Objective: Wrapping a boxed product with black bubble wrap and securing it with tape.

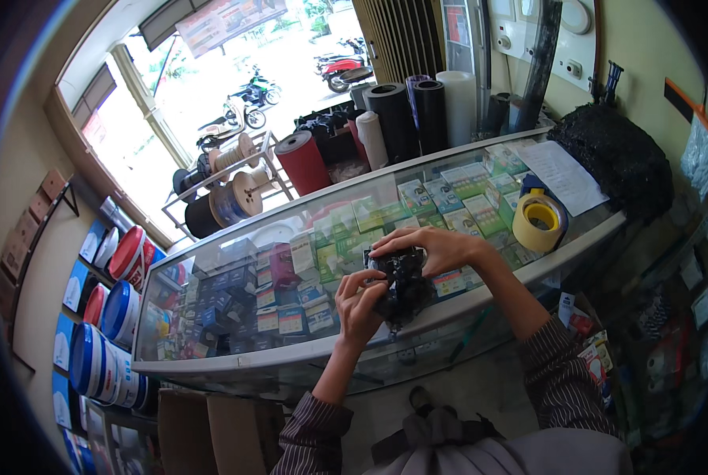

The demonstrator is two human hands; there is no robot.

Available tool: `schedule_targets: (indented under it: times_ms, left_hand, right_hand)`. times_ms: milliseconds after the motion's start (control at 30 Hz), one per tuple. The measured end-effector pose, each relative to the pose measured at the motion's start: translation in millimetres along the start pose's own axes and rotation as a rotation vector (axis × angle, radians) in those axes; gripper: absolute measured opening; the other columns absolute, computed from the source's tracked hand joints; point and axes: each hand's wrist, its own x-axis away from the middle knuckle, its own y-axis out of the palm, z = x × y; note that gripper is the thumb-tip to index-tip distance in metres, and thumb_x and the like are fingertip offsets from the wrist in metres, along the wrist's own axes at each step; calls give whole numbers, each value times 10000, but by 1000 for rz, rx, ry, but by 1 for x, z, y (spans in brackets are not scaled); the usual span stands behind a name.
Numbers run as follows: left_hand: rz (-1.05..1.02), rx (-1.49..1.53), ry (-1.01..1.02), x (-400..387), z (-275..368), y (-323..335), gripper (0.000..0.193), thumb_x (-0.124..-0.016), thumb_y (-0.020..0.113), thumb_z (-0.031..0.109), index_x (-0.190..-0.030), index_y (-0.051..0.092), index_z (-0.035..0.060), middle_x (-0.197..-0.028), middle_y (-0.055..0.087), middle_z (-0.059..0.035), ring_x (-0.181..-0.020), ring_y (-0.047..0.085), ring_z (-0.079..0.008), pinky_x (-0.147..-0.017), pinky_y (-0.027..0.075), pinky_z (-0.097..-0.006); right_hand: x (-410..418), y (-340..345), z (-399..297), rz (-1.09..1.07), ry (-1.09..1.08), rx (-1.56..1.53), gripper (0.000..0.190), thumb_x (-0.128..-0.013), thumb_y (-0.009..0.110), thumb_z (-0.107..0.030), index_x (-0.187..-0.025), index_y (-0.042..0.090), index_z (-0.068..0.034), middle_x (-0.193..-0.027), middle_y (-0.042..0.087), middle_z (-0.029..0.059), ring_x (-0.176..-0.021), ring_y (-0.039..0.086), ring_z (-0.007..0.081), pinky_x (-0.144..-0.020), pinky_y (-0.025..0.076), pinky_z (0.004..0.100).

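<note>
Over the front rim of a glass display counter (389,189), both of my hands grip a small bundle of crumpled black plastic (404,288). My left hand (359,306) holds its left side, fingers curled over the plastic. My right hand (446,246) spans the far and right side, thumb and fingers against it. What lies inside the bundle is hidden. To the right of my right hand, a roll of packing tape (533,237) with a yellow core sits in a blue dispenser on the glass.
A sheet of paper (562,178) bearing writing and a heap of black plastic (612,160) lie on the counter's right end. Small boxes (416,199) fill the case beneath the glass. Upright rolls of sheeting (391,122) stand beyond it. Paint pails (98,362) are at left, above a cardboard box (235,433).
</note>
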Motion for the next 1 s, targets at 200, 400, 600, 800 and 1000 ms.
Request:
schedule_targets:
  times_ms: [200, 400, 600, 800, 1000]
  left_hand:
    - [9, 183, -229, 1, 2, 3, 322, -639, 638, -82, -925, 566, 48, -837, 619, -112, -735, 611, -286, -664, 483, -344]
    - [22, 127, -71, -5, 1, 3, 356, -625, 621, -104, -950, 573, 33, -849, 609, -117, -772, 604, -282, -684, 483, -348]
    - [1, 158, -132, -2, 1, 1, 321, -638, 682, -18, -928, 549, 17, -875, 601, -134, -773, 606, -266, -703, 474, -319]
    - [-33, 107, -433, -20, 10, -2, 269, -739, 692, 93, -940, 541, -2, -782, 610, -135, -717, 617, -250, -680, 478, -315]
    - [-304, 205, -795, -47, -12, -9, 380, -709, 737, 146, -1013, 578, -21, -800, 653, -141, -742, 643, -180, -672, 493, -282]
  right_hand:
    - [-4, -1, 6, -25, 58, -228, 642, -635, 718, 2, -1238, 567, -156, -1284, 531, 86, -1205, 485, 257, -1068, 346, 378]
    - [-8, -3, 4, 75, 80, -107, 524, -655, 723, -4, -1154, 630, -135, -1207, 588, 89, -1127, 549, 243, -995, 422, 346]
    - [-17, 9, -6, 275, 36, 199, 283, -737, 680, -72, -1020, 671, -78, -977, 659, 109, -874, 647, 243, -763, 510, 357]
    - [-31, 9, 16, 472, 102, 167, 220, -828, 658, -166, -996, 648, -27, -785, 658, 84, -667, 637, 185, -624, 503, 281]
    - [-32, -10, 12, 305, 348, -185, 355, -800, 679, -208, -1046, 619, 42, -898, 675, 185, -804, 649, 197, -737, 497, 320]
